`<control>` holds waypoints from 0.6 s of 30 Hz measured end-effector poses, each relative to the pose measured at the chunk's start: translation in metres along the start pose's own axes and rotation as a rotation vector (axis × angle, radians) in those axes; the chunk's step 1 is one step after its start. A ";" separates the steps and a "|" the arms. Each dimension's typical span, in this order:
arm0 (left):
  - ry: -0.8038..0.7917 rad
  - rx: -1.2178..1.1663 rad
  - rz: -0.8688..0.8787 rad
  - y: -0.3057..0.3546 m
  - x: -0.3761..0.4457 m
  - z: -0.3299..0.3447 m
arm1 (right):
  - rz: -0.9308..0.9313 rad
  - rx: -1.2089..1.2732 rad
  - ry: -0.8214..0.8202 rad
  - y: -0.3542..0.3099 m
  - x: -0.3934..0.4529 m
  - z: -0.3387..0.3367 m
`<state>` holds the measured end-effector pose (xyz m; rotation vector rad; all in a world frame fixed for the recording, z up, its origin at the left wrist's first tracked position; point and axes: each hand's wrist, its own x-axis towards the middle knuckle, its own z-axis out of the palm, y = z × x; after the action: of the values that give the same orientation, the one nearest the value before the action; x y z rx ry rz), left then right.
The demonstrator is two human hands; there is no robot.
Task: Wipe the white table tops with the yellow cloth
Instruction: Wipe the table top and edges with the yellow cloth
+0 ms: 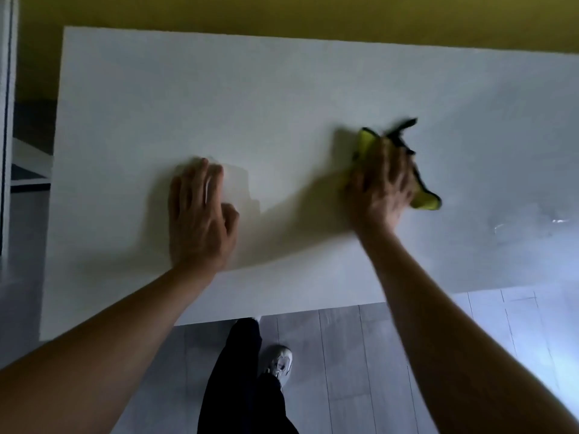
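The white table [282,89] is seen from above, its top spanning most of the head view. The left hand [199,214] is laid flat on the table near the front edge, left of centre; its fingers [206,180] are extended and released, pointing away from the person, with the thumb bent slightly toward the palm. Nothing is held in this hand.

The right hand [380,189] is placed on the table to the right of centre, well apart from the left hand. The yellow cloth [426,200] is pressed under this hand against the table surface. The fingers of the right hand are spread over the cloth; the hand is blurred, so it cannot be told whether the cloth is pinched or only pressed flat. Parts of the cloth are visible beyond the hand: a yellow fold at the far left of the fingers, a yellow corner to the right of the hand, and a dark edging along the cloth border.

A faint wet sheen is visible on the table surface at the right, near the frame edge.

A dark trouser leg [244,371] and a light shoe [280,361] are seen on the grey plank floor [360,355] below the front edge of the table. A yellow wall [282,14] runs behind the far edge of the table
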<state>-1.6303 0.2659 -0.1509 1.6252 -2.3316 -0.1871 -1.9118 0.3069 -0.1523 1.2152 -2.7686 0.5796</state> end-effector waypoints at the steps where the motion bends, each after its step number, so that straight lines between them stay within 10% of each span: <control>1: -0.002 -0.001 0.004 0.000 -0.001 0.001 | -0.100 0.049 0.021 -0.023 -0.012 0.007; 10: -0.013 -0.023 0.010 -0.006 -0.002 0.000 | -0.530 0.209 -0.228 -0.120 -0.054 0.023; 18: -0.107 0.030 -0.036 0.000 0.000 -0.005 | 0.042 -0.011 0.019 0.004 0.071 0.003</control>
<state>-1.6290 0.2658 -0.1461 1.7122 -2.3950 -0.2540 -1.9627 0.2589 -0.1420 1.1451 -2.7841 0.5756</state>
